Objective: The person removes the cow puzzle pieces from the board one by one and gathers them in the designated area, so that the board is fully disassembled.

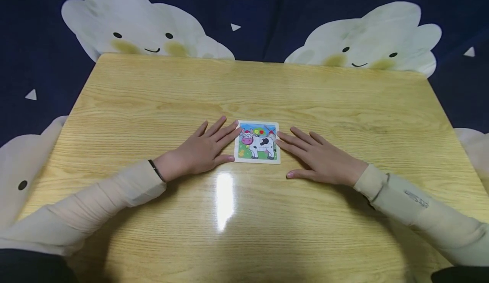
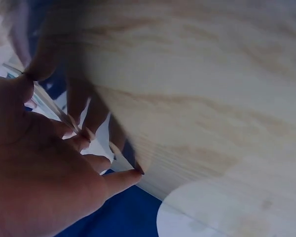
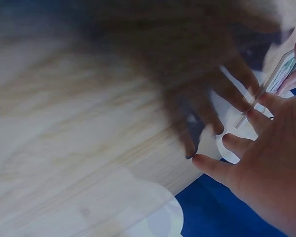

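A small square cow jigsaw puzzle [image 1: 259,142] with a white border lies flat on the wooden table, between the two hands. My left hand [image 1: 198,149] is spread with straight fingers, its thumb and fingertips at the puzzle's left edge. On the other side, my right hand [image 1: 324,158] also has its fingers straight; two fingertips touch the puzzle's right edge and the thumb rests on the table. In the left wrist view the puzzle's thin edge [image 2: 54,107] runs along the left fingertips. The right wrist view shows the puzzle [image 3: 281,74] partly hidden behind the right hand.
The glossy wooden table [image 1: 244,92] reflects light and the hands. Behind it hangs a dark blue cloth [image 1: 263,15] with smiling white clouds and small triangles. Light sleeves cover both forearms, and a dark band [image 1: 155,170] circles the left wrist.
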A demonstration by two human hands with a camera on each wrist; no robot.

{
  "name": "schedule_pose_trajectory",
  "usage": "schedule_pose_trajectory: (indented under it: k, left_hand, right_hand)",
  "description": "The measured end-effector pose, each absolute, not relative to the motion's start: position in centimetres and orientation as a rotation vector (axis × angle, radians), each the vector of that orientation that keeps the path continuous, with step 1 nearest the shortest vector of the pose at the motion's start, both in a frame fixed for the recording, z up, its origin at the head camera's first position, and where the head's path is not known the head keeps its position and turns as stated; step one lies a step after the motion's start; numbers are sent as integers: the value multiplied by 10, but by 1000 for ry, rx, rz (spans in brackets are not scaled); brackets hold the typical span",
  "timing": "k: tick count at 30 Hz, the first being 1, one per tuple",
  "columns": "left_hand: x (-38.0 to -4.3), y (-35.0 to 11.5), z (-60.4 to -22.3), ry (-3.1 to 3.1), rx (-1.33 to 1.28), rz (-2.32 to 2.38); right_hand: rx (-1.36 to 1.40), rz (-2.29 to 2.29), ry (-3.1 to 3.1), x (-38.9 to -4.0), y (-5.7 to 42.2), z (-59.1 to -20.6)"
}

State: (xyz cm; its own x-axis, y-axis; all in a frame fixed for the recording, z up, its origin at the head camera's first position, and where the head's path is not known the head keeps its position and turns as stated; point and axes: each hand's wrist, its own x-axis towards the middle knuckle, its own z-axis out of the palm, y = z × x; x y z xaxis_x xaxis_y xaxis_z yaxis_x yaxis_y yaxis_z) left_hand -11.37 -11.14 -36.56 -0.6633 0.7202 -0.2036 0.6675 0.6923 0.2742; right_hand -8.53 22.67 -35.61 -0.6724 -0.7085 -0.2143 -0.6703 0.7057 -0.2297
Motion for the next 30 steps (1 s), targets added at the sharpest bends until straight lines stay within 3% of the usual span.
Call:
schedule_pose_trajectory:
  k: [30]
  left_hand:
    - [-92, -100, -369, 2558, 1246, 294]
  right_hand:
    - [-1100, -186, 2673, -55, 251, -358]
